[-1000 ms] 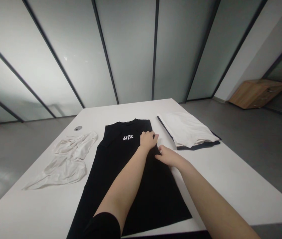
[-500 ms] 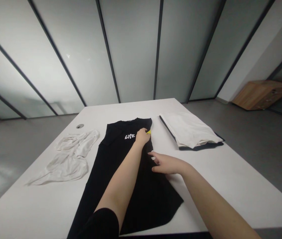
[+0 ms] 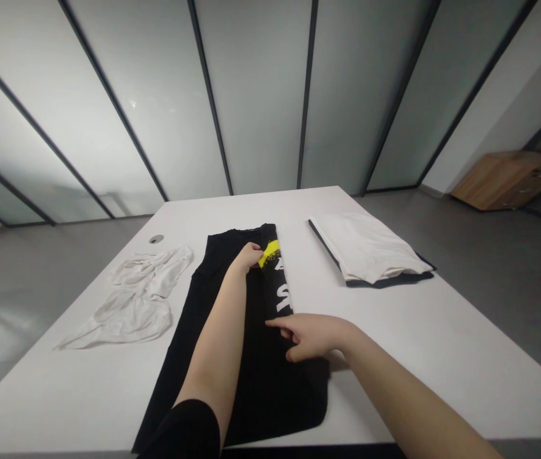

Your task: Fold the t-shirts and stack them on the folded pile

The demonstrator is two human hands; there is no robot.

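A black T-shirt lies flat on the white table, its neck at the far end. Its right side is turned over inward, and that strip shows a yellow patch and white lettering. Near the shoulder, my left hand pinches the turned-over part by the yellow patch. Lower down, my right hand is over the shirt's right edge with the index finger stretched out, the thumb apart and the other fingers curled. Its fingertip meets or hovers just above the black cloth; I cannot tell which.
Crumpled white cloth lies on the left of the table. A folded stack, white over dark, sits on the right. A round grommet is at the far left. Frosted glass panels and a wooden cabinet stand beyond.
My left hand has drawn the shirt's right side leftward, baring the yellow patch and white letters and covering the LIFE print. My right hand has moved slightly nearer and left.
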